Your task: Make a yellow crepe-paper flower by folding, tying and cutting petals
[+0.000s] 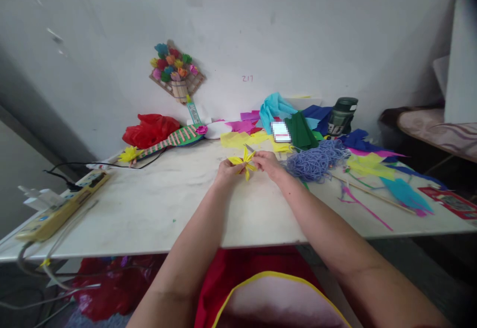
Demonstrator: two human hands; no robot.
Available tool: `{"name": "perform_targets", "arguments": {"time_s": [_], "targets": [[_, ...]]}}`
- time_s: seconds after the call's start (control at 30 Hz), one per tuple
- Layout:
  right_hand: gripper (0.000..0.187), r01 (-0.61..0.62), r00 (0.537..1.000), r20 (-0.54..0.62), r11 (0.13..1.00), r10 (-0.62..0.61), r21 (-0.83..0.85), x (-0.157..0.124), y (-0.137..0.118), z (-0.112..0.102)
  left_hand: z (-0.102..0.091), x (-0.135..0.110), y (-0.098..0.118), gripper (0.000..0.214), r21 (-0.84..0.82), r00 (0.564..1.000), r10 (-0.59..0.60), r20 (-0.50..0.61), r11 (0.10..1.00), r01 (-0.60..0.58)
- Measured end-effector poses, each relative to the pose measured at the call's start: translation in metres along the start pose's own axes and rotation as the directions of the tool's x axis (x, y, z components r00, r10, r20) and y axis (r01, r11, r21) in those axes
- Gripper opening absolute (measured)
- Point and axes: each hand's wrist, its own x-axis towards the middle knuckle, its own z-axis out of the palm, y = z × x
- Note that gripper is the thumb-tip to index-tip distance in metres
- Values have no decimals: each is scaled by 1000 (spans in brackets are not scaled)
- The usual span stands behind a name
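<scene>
A yellow paper flower (pixel 246 161) with narrow pointed petals is held just above the white table. My left hand (pixel 228 170) is closed on the flower's left side, thumb against its centre. On the right side my right hand (pixel 269 164) is closed, with its fingertips touching the petals. A thin grey blade (pixel 249 148), like that of scissors, points up and left from my right fingers; its handles are hidden in the hand. To the right of that hand lies a heap of blue-violet yarn (pixel 316 160).
Coloured paper (pixel 242 139), a phone (pixel 280 132) and a dark green jar (pixel 342 116) stand or lie along the back. A decorated green lute-shaped craft (pixel 182 136) lies left, near a red plastic bag (pixel 151 130). A power strip (pixel 63 208) with cables lines the left edge. Thin sticks (pixel 376 195) lie right.
</scene>
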Motion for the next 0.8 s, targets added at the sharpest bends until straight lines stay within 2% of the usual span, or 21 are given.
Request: {"name": "perform_targets", "arguments": {"time_s": [0.13,0.27,0.37,0.53,0.67,0.8], "targets": [[7,-31,999,-20,999,32,28,1,1,1,3,-2,2,31,27,1000,22,-19,999,-21],[12,-126,991,-20,975,131,182,1,-1,2,8,-6,9,32,115,999,25,-34,993,-21],[14,-152,986,-33,961,164,231,0,-3,2,11,-7,10,30,137,999,26,-27,990,-23],[19,-72,995,-49,976,84,208,-1,-2,2,5,-1,3,26,108,999,-1,-46,994,6],[23,-16,1000,22,974,11,225,-2,-2,2,0,0,-1,25,8,997,-41,-70,999,42],[24,-41,994,109,971,15,237,-4,-4,1,0,0,-2,25,-8,998,-13,-53,1000,13]]}}
